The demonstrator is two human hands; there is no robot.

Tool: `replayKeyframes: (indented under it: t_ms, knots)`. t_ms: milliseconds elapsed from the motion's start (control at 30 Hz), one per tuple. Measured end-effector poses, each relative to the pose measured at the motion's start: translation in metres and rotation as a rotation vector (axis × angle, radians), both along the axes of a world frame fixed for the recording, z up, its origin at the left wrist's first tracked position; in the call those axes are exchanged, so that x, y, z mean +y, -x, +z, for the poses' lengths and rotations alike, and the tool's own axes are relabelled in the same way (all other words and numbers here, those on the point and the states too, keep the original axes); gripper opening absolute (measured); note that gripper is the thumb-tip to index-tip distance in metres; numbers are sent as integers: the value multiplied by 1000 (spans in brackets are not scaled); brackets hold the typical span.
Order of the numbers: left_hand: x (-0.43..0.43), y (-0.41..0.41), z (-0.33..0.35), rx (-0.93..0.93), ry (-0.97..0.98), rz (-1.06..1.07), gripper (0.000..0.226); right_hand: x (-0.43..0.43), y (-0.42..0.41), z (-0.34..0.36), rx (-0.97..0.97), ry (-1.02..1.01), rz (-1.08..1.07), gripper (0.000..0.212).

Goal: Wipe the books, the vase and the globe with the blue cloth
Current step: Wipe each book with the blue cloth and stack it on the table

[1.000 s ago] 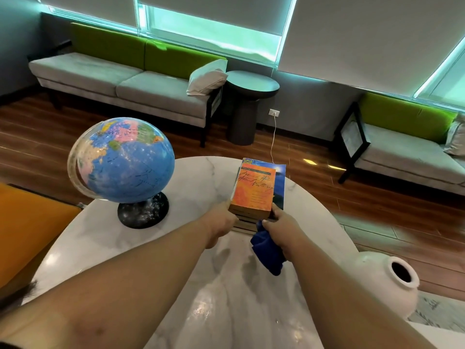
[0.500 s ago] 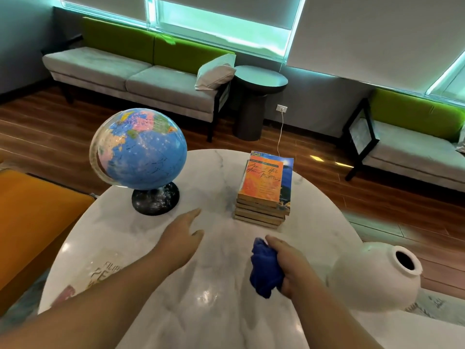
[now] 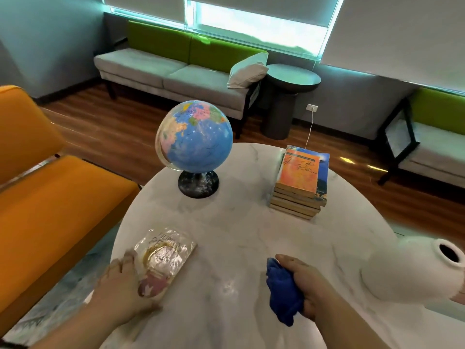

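A blue globe (image 3: 196, 137) on a black base stands at the back of the round marble table (image 3: 239, 230). To its right lies a stack of several books (image 3: 300, 177) with an orange cover on top. A white vase (image 3: 407, 270) sits at the table's right edge. My right hand (image 3: 312, 285) grips the bunched blue cloth (image 3: 283, 295) near the front of the table. A single glossy book (image 3: 166, 255) lies flat at the front left. My left hand (image 3: 120, 285) touches its near left edge, fingers fairly straight.
An orange sofa (image 3: 50, 197) stands close to the table's left side. Grey and green benches (image 3: 176, 69) line the far wall, with a dark round side table (image 3: 289, 96) between them. Wooden floor surrounds the table.
Both hands left the book stack and drew back toward me. My left hand swung left onto the loose book. My right hand kept the cloth. The view turned left.
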State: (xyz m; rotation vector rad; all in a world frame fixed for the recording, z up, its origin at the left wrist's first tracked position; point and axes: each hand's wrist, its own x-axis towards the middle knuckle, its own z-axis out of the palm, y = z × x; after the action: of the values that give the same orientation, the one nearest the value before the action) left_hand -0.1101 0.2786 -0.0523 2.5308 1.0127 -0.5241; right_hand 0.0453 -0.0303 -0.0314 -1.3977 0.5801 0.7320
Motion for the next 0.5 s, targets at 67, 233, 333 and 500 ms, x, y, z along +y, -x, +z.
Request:
replayKeyframes:
  t_ms: [67, 233, 333, 500]
  knots:
    - [0, 2, 0, -19, -11, -21, 146, 0, 3, -1, -3, 4, 5, 25]
    - [-5, 1, 1, -74, -35, -85, 139, -8, 15, -1, 5, 4, -27, 25]
    - [-26, -14, 1, -108, 18, -157, 136, -18, 20, 1, 2, 16, -64, 22]
    - [-87, -46, -8, -180, -13, -397, 131, -38, 25, 0, 14, 70, -92, 23]
